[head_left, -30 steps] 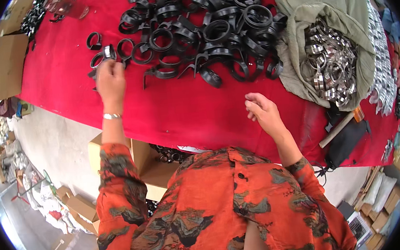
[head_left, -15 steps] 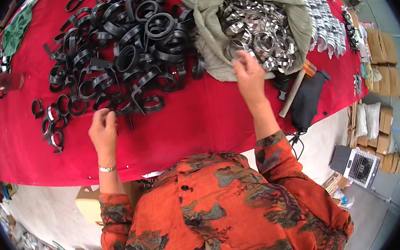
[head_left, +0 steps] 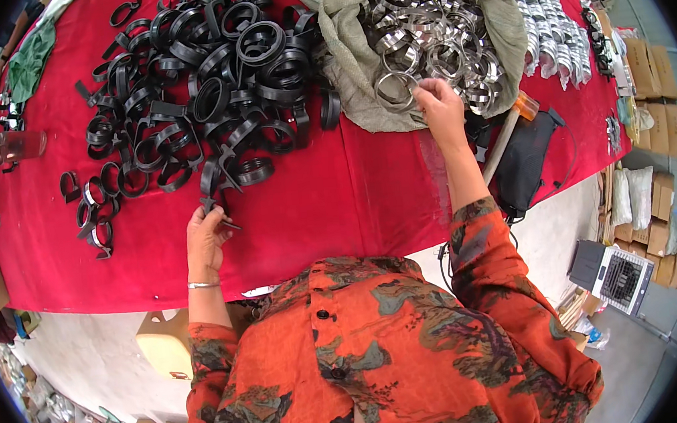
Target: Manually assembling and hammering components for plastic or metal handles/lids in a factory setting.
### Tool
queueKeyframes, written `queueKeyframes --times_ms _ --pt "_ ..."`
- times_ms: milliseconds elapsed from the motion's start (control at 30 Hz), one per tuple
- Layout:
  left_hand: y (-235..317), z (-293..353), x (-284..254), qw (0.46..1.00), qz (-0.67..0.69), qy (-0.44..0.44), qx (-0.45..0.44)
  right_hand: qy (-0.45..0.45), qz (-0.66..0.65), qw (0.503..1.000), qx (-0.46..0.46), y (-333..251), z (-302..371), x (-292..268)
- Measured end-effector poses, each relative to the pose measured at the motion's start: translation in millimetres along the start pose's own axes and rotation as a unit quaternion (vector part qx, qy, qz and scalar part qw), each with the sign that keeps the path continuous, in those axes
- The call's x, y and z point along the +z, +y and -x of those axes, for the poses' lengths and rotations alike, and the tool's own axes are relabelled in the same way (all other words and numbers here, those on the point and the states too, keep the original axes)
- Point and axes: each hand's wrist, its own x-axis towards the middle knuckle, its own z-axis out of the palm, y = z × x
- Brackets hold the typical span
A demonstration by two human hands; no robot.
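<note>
My left hand (head_left: pixel 207 237) pinches the flat tab of a black rubber clamp ring (head_left: pixel 211 177) at the near edge of the pile. Behind it spreads a large heap of black rubber rings (head_left: pixel 212 100), many with flat tabs. A few rings at the heap's left, such as one ring with a silver band (head_left: pixel 102 234), lie apart from the main mass. My right hand (head_left: pixel 442 106) grips a thin silver metal ring (head_left: pixel 397 92) by its right side, at the near edge of an open greenish cloth sack (head_left: pixel 344 42). Many shiny metal rings (head_left: pixel 443 29) fill the sack.
A red cloth (head_left: pixel 314 213) covers the table. Right of the sack lie a hammer (head_left: pixel 502 147) and a black pouch (head_left: pixel 525 159). Rows of silver rings (head_left: pixel 552 32) stand at the far right. At the left are a reddish clear container (head_left: pixel 19 146) and a green cloth (head_left: pixel 32 65).
My right hand has taken hold of a silver ring at the sack's near edge. My left hand has moved slightly right and nearer me, and now grips a black ring's tab.
</note>
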Motion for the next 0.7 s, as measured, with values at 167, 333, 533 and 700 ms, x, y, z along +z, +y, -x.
queueKeyframes --times_ms 167,333,533,700 --pt "9 49 50 0.987 0.115 -0.106 0.028 -0.121 -0.314 0.924 0.179 1 47 8" --pt "20 61 111 0.979 0.135 -0.149 0.021 -0.323 -0.299 0.856 0.271 -12 101 46" --pt "14 58 133 0.984 0.125 -0.128 -0.007 -0.389 -0.213 0.867 0.229 -18 121 53" --pt "2 62 135 0.978 0.160 -0.134 -0.009 -0.418 -0.253 0.840 0.237 -17 118 46"
